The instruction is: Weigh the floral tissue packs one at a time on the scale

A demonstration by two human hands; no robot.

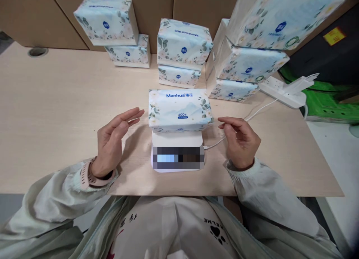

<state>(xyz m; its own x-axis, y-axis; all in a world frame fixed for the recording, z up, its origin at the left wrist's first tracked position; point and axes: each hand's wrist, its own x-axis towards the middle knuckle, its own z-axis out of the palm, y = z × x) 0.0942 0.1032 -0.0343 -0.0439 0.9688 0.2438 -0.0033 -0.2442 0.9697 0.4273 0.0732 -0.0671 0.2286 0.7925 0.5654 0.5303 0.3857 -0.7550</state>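
Observation:
A pack of tissues (179, 107) with a floral print lies on a small white scale (177, 140) in front of me. The scale's display is blurred out. My left hand (116, 139) is just left of the pack, fingers stretched out and apart from it, with nothing in it. On the other side, my right hand (239, 141) hovers close to the pack's right end without touching it. Its fingers are loosely bent, thumb away from them, and it holds nothing.
Behind the scale stand stacks of similar packs: a left stack (112, 25), a middle stack (183, 43) and a taller right stack (249, 64). A white cable (214, 143) runs from the scale towards a power strip (283, 92) at the right. A cable hole (38, 52) is at the far left.

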